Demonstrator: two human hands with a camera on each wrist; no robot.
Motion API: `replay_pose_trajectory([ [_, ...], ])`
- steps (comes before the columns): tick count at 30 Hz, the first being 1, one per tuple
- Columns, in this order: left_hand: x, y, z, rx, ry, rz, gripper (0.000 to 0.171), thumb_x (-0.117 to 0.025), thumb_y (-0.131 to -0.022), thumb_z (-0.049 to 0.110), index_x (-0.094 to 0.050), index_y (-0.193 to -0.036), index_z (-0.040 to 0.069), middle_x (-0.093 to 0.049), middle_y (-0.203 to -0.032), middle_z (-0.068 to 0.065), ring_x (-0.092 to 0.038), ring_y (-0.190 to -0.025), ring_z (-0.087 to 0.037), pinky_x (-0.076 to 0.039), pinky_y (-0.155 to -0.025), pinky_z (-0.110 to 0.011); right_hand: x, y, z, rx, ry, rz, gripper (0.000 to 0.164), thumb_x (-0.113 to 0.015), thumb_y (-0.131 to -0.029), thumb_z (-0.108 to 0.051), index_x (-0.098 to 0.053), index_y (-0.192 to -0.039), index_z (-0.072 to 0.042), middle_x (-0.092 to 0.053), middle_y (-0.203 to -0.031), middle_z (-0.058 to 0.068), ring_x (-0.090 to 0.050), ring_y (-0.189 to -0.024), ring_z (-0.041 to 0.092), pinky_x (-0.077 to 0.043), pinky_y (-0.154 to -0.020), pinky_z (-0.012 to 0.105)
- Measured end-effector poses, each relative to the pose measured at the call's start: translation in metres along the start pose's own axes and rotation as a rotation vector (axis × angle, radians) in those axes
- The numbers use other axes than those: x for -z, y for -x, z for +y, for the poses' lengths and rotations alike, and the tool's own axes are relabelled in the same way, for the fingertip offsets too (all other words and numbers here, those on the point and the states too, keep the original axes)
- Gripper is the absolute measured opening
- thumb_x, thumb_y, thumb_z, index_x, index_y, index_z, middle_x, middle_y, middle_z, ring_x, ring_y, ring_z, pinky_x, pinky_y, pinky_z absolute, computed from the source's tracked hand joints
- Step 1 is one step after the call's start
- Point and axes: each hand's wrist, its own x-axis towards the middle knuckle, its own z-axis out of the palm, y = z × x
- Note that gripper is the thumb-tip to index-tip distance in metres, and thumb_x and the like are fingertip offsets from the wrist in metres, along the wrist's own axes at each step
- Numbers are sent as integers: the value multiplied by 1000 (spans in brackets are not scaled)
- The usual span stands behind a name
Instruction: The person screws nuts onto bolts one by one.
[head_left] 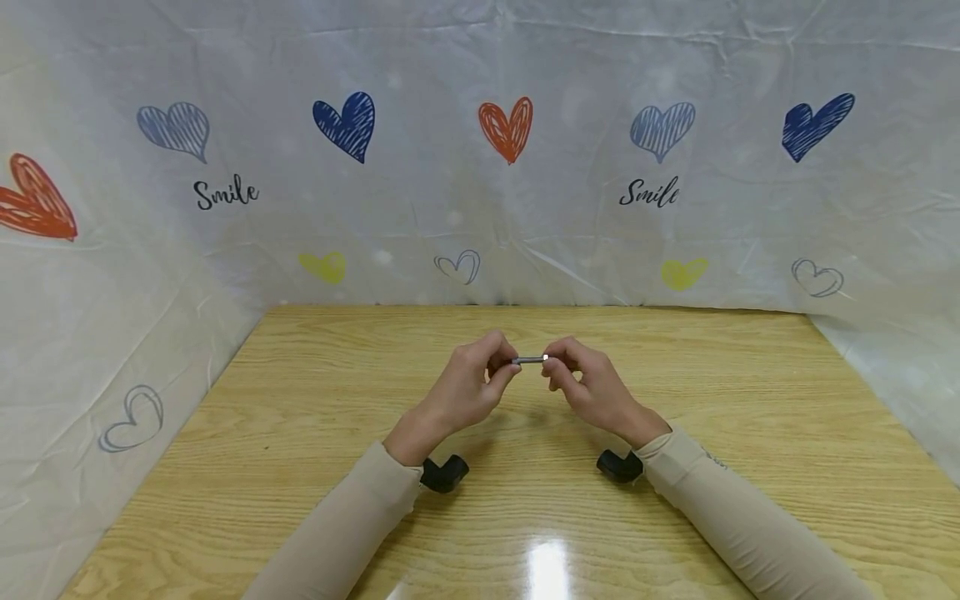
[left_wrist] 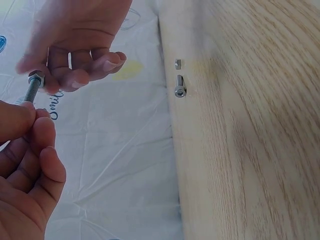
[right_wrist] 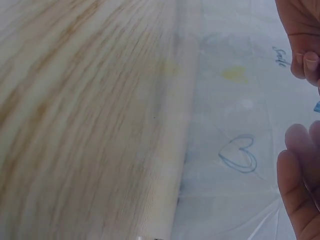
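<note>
Over the table, my left hand [head_left: 474,382] pinches a metal bolt [left_wrist: 32,92] between thumb and fingertips. The bolt's threaded shank points toward my right hand [head_left: 591,385], its head hidden in the left fingers. A hex nut [left_wrist: 36,76] sits at the shank's free end. Thumb and index finger of the right hand pinch around this nut; they look blurred in the left wrist view. Its other fingers are loosely bent. In the right wrist view both hands show only partly at the right edge, the right hand [right_wrist: 299,180] being the lower one.
In the left wrist view, another socket-head bolt [left_wrist: 180,90] and a loose nut [left_wrist: 178,64] lie on the wooden table [head_left: 337,350]. Black curved pieces [head_left: 447,473] sit at both wrists. A white cloth [head_left: 420,208] printed with hearts hangs behind the table.
</note>
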Motion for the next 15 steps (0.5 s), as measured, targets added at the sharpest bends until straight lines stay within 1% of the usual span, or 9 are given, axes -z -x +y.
replay_pose_trajectory([
  [2, 0, 0, 0, 0, 4, -1, 13, -64, -90, 1, -54, -93, 8, -58, -78, 1, -50, -61, -5, -46, -57, -22, 0, 0, 0, -3, 0, 0, 18, -57, -90, 10, -54, -108, 5, -61, -86, 11, -61, -65, 23, -52, -61, 35],
  [5, 0, 0, 0, -1, 5, -1, 13, -64, -90, 0, -53, -93, 7, -58, -78, 2, -50, -61, -5, -45, -57, -22, 0, 0, -1, 7, -9, 1, 32, -63, -86, 9, -50, -115, 6, -60, -89, 15, -62, -68, 21, -51, -60, 34],
  [6, 0, 0, 0, -2, 4, 1, 13, -64, -90, 0, -53, -93, 7, -58, -78, 2, -50, -61, -5, -45, -57, -22, 0, 0, -1, 17, -10, 2, 34, -64, -85, 10, -49, -116, 7, -60, -90, 16, -62, -68, 20, -51, -60, 34],
  [7, 0, 0, 0, -3, 2, 1, 14, -64, -90, -1, -54, -93, 7, -58, -78, 2, -50, -61, -5, -45, -57, -22, -1, 0, -1, 28, -13, 2, 36, -65, -84, 11, -48, -115, 7, -59, -91, 18, -62, -69, 22, -52, -60, 34],
  [12, 0, 0, 0, -4, -7, 2, 13, -64, -89, -1, -54, -93, 7, -59, -78, 2, -50, -61, -5, -45, -57, -21, -3, -1, 1, 81, -29, 0, 31, -61, -85, 15, -46, -111, 6, -58, -88, 20, -60, -63, 27, -52, -58, 34],
  [15, -1, 0, 1, -7, -13, 2, 13, -64, -89, 0, -54, -93, 6, -59, -78, 2, -50, -61, -5, -45, -57, -21, -3, -1, 2, 91, -38, 3, 27, -58, -86, 17, -47, -109, 6, -58, -87, 20, -59, -61, 29, -52, -57, 34],
])
